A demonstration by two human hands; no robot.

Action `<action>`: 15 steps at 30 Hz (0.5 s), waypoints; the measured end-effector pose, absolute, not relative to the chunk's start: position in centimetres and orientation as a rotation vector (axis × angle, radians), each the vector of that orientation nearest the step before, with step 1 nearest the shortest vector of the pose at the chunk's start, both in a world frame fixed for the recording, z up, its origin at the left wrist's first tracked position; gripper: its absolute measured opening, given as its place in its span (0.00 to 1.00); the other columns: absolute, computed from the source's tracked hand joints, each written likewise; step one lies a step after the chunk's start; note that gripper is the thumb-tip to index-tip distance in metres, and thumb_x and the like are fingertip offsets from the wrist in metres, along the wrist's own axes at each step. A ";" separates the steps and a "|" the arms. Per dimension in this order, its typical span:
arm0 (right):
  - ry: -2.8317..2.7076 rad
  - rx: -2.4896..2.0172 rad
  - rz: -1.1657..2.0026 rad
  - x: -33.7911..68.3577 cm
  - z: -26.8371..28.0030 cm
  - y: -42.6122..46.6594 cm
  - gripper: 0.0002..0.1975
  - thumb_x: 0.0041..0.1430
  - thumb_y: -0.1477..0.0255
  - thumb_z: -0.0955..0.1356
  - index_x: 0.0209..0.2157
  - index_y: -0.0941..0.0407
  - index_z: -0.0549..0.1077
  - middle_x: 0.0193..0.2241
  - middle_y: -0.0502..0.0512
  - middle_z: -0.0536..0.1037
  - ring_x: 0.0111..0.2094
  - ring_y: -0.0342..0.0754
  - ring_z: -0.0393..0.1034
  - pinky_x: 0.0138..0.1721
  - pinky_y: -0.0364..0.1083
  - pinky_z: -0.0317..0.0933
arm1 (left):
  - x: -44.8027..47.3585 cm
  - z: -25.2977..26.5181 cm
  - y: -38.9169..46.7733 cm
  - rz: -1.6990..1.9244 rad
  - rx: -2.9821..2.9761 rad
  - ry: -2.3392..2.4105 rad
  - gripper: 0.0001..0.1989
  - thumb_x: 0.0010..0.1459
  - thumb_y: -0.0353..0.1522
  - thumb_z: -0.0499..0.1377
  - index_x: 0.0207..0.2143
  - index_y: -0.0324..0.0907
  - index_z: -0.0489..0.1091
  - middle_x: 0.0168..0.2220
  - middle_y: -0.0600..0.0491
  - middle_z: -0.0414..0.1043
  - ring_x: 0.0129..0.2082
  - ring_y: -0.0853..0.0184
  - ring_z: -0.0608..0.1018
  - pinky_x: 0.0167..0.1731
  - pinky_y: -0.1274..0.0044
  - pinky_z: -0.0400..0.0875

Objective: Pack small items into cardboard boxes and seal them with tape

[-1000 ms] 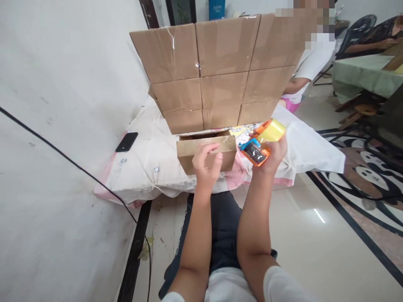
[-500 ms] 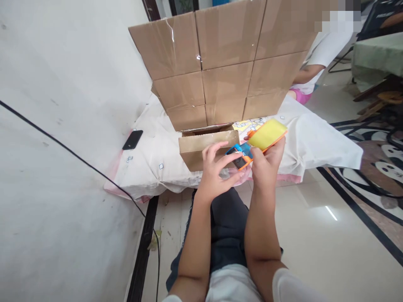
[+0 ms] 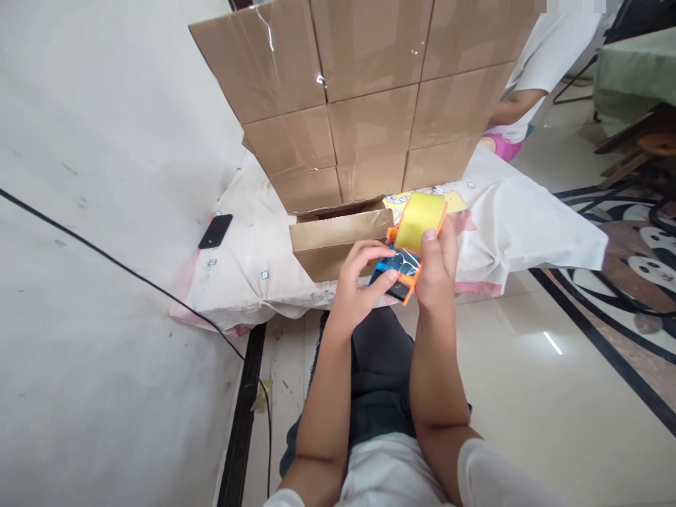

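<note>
My right hand grips an orange and blue tape dispenser loaded with a yellow-looking roll of tape. Its thumb presses against the dispenser's side by the roll. My left hand is at the blue front end, thumb and forefinger closed around it. A shiny clear strip shows between those fingers; whether they pinch the tape's end itself is hard to make out. Just beyond the hands stands a cardboard box with a low front flap. Behind it rises a tall wall of taped cardboard.
A white cloth covers the low table. On its left lies a black phone. A black cable runs along the wall. Another person in a white sleeve sits behind the cardboard at right. A panda-patterned rug lies at right.
The tape dispenser has tipped more upright and shifted slightly left and down. My left fingers have closed in on its blue end. The view has tilted slightly.
</note>
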State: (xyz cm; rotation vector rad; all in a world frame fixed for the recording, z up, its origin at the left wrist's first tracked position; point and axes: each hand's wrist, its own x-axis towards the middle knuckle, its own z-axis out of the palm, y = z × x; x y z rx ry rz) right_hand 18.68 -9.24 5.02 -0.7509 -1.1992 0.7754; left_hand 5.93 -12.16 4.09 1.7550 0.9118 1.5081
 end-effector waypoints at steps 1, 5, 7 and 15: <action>-1.212 -0.754 0.772 18.6 5.0 -9.3 0.17 0.68 0.54 0.62 0.51 0.46 0.68 0.41 0.55 0.77 0.44 0.53 0.76 0.42 0.55 0.74 | 6.2 4.0 -12.1 1.529 1.714 0.923 0.11 0.63 0.40 0.62 0.45 0.46 0.71 0.49 0.49 0.70 0.53 0.60 0.74 0.52 0.69 0.69; -1.187 -0.778 0.729 18.5 4.6 -9.0 0.19 0.69 0.52 0.59 0.53 0.46 0.67 0.42 0.56 0.76 0.47 0.54 0.75 0.45 0.56 0.73 | 6.2 3.6 -12.2 1.519 1.679 0.938 0.12 0.66 0.42 0.58 0.47 0.46 0.65 0.52 0.46 0.69 0.54 0.59 0.73 0.52 0.68 0.69; -1.166 -0.782 0.711 18.5 4.4 -8.8 0.20 0.69 0.51 0.58 0.54 0.45 0.66 0.42 0.56 0.76 0.49 0.55 0.74 0.46 0.57 0.72 | 5.7 3.6 -12.5 1.574 1.800 0.964 0.14 0.63 0.40 0.60 0.48 0.46 0.64 0.53 0.46 0.66 0.55 0.58 0.72 0.52 0.67 0.69; -1.214 -0.805 0.685 19.3 4.7 -9.0 0.22 0.69 0.50 0.57 0.54 0.46 0.68 0.44 0.56 0.76 0.49 0.55 0.73 0.49 0.59 0.71 | 4.5 5.1 -14.0 1.420 2.344 1.087 0.11 0.56 0.24 0.61 0.40 0.47 0.76 0.60 0.49 0.63 0.60 0.57 0.67 0.60 0.62 0.64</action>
